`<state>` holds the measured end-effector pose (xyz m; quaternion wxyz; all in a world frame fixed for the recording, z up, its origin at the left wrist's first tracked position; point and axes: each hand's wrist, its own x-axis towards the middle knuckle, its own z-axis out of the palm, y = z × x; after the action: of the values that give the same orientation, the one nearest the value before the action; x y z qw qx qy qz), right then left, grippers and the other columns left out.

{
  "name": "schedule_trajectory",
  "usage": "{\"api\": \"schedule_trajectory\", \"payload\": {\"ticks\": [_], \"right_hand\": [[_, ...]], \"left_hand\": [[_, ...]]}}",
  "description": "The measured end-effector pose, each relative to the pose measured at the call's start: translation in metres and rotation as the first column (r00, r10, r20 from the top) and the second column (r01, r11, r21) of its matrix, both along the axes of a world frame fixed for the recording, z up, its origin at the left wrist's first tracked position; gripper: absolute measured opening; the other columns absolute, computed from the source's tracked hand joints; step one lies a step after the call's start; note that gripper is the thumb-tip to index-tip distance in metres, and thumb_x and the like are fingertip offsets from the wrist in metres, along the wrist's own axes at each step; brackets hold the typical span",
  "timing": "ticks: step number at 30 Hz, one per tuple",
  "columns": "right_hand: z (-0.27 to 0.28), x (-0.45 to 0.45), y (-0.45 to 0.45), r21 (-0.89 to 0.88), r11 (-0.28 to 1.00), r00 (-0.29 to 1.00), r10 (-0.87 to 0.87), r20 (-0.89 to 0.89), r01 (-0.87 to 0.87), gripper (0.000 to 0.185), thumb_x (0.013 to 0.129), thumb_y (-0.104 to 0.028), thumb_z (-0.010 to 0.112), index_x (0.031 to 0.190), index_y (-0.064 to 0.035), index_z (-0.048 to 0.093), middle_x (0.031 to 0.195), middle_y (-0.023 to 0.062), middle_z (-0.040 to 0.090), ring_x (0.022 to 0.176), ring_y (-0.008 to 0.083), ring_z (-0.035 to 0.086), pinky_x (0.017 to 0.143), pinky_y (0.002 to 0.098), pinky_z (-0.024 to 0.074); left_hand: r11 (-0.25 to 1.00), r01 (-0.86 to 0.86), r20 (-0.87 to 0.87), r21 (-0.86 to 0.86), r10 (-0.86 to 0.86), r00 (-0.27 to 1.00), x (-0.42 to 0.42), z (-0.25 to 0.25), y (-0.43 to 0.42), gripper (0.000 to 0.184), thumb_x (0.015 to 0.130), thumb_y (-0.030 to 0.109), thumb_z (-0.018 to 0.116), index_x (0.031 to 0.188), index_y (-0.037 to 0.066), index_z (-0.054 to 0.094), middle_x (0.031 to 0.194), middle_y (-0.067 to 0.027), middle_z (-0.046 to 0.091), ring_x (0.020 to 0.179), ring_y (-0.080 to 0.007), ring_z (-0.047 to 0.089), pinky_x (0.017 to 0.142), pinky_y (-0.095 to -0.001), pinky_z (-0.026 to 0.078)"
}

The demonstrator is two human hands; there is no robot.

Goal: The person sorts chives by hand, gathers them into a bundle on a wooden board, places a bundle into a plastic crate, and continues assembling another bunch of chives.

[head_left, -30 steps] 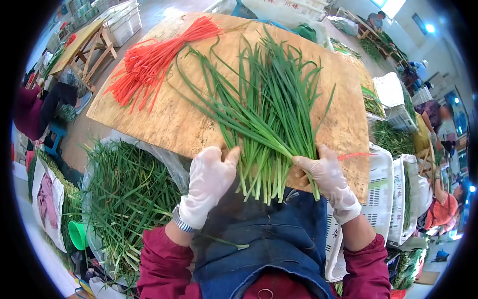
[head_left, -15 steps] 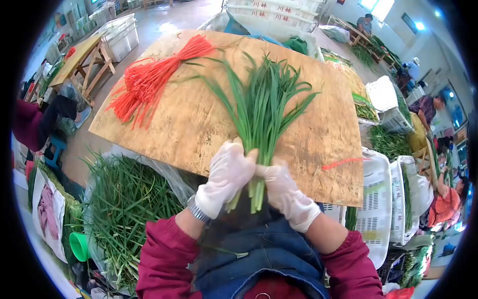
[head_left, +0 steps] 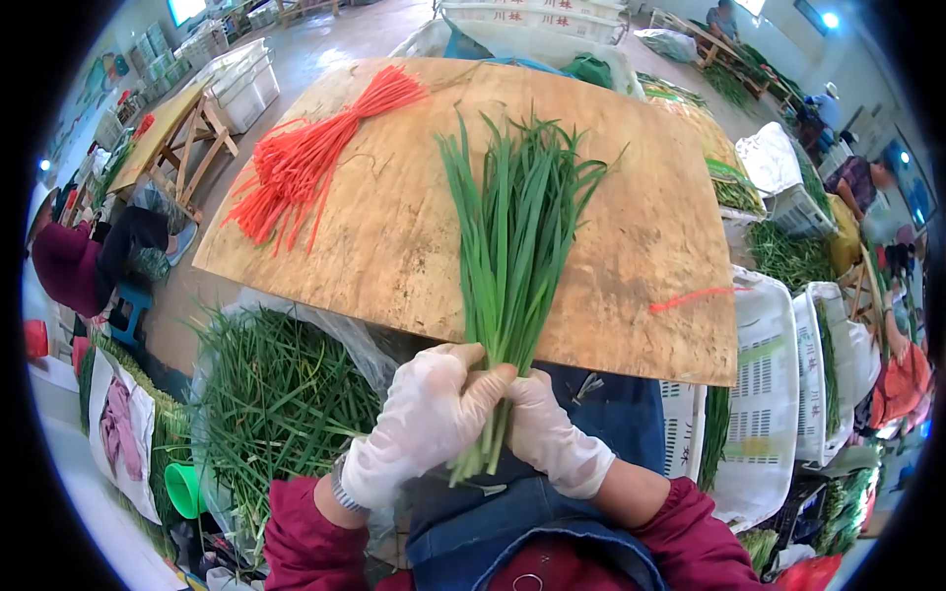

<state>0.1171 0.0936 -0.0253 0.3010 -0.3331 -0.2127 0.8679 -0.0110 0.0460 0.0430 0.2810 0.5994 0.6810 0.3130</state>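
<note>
The bundle of long green leaves (head_left: 512, 227) is held at the near edge of the desk (head_left: 384, 227), its leafy part fanned over the wood and its pale stem ends (head_left: 473, 463) reaching past that edge towards the apron (head_left: 591, 414). The left hand (head_left: 424, 414), gloved, has its grip closed around the lower stems, with the thumb across the front. The right hand (head_left: 557, 433), also gloved, curls in against the right side of the same stems; its fingertips are hidden, so how tightly that grip closes cannot be told.

The stem ends look somewhat uneven, some lower than others. Evening them calls for the left grip to be loose enough that single stems can slide, while the right hand presses the side in, so the bundle stays round. Pressure is best spread over the whole palm, as these stems look tender and could bruise or crease under a hard pinch. Holding low, on the firm pale part, spares the soft leaves, and stray tips at the top right are better gathered in than bent.

A bunch of red strips (head_left: 301, 172) lies towards the desk's left edge, and a single red strip (head_left: 690, 298) lies near its right edge.
</note>
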Motion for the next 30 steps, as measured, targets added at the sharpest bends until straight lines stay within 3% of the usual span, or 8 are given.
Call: {"api": "schedule_trajectory", "payload": {"ticks": [3,6,10,16,21,24,28,30], "right_hand": [[0.016,0.011,0.001,-0.105,0.993,0.999,0.045,-0.001,-0.045,0.029,0.075,-0.005,0.065,0.102,0.0021,0.059,0.086,0.0091,0.063,0.073,0.0227,0.063,0.065,0.0378,0.0543],[0.017,0.019,0.004,-0.054,0.991,0.988,0.126,0.092,-0.122,0.032,0.076,-0.01,0.062,0.105,0.0028,0.058,0.09,0.0124,0.063,0.08,0.0227,0.062,0.07,0.0384,0.0537],[0.018,0.023,-0.004,-0.066,0.989,0.988,0.137,0.069,-0.133,0.033,0.076,-0.01,0.064,0.105,0.0032,0.058,0.093,0.0141,0.063,0.078,0.0234,0.063,0.068,0.0384,0.0543],[0.029,0.006,-0.045,0.018,0.959,0.951,0.284,-0.119,-0.284,0.033,0.077,-0.005,0.067,0.106,0.0033,0.055,0.091,0.0132,0.063,0.078,0.0234,0.064,0.07,0.0345,0.0543],[-0.014,0.001,-0.071,-0.125,0.916,0.904,0.343,-0.255,-0.382,0.028,0.079,-0.01,0.067,0.104,0.0014,0.059,0.092,0.0088,0.064,0.082,0.0171,0.062,0.077,0.0294,0.0497],[-0.021,0.005,-0.067,-0.13,0.909,0.916,0.38,-0.129,-0.395,0.032,0.081,-0.014,0.066,0.107,0.0011,0.058,0.096,0.0077,0.063,0.087,0.0162,0.06,0.08,0.0283,0.0479],[-0.011,0.011,-0.024,0.171,0.966,0.98,0.199,-0.001,-0.196,0.038,0.084,-0.022,0.065,0.112,0.0023,0.056,0.102,0.0076,0.062,0.09,0.0154,0.059,0.081,0.0293,0.0471],[-0.007,0.004,-0.005,0.063,0.992,0.991,0.112,-0.067,-0.108,0.038,0.084,-0.022,0.064,0.113,0.0027,0.056,0.102,0.0083,0.062,0.087,0.0157,0.059,0.079,0.0291,0.0479]], "left_hand": [[0.996,-0.058,0.285,-0.063,0.073,0.956,-0.004,-0.009,0.002,0.04,0.09,0.029,0.055,0.108,-0.006,0.058,0.089,-0.0142,0.065,0.073,-0.017,0.062,0.062,-0.0279,0.049],[0.964,-0.228,0.517,-0.135,0.265,0.814,-0.007,-0.016,0.003,0.037,0.091,0.028,0.055,0.108,-0.004,0.058,0.086,-0.0097,0.064,0.068,-0.0113,0.058,0.056,-0.0234,0.047],[0.906,-0.17,0.486,-0.388,0.358,0.798,-0.017,-0.02,0.008,0.042,0.089,0.033,0.056,0.109,-0.004,0.057,0.086,-0.0105,0.064,0.069,-0.0138,0.06,0.061,-0.0258,0.048],[0.98,-0.059,0.78,-0.192,0.189,0.596,-0.012,0.013,0.002,0.042,0.081,0.029,0.064,0.108,-0.003,0.058,0.092,-0.0084,0.064,0.076,-0.0161,0.062,0.069,-0.0288,0.05],[0.897,-0.039,0.76,-0.441,0.396,0.516,-0.016,-0.022,-0.012,0.031,0.077,0.007,0.066,0.107,-0.001,0.06,0.088,-0.0076,0.064,0.074,-0.0163,0.062,0.066,-0.0286,0.052],[0.891,-0.002,0.778,-0.454,0.397,0.488,-0.013,-0.035,-0.019,0.032,0.077,0.007,0.066,0.107,-0.001,0.06,0.092,-0.0079,0.065,0.075,-0.0172,0.063,0.068,-0.0294,0.052],[0.891,0.004,0.798,-0.454,0.405,0.446,-0.013,-0.042,-0.022,0.037,0.076,0.007,0.067,0.111,-0.002,0.058,0.097,-0.0079,0.064,0.081,-0.0172,0.063,0.073,-0.0297,0.051],[0.902,-0.022,0.798,-0.432,0.393,0.457,-0.009,-0.043,-0.025,0.04,0.077,0.008,0.067,0.113,-0.002,0.056,0.099,-0.0079,0.063,0.084,-0.017,0.062,0.076,-0.0296,0.05]]}}
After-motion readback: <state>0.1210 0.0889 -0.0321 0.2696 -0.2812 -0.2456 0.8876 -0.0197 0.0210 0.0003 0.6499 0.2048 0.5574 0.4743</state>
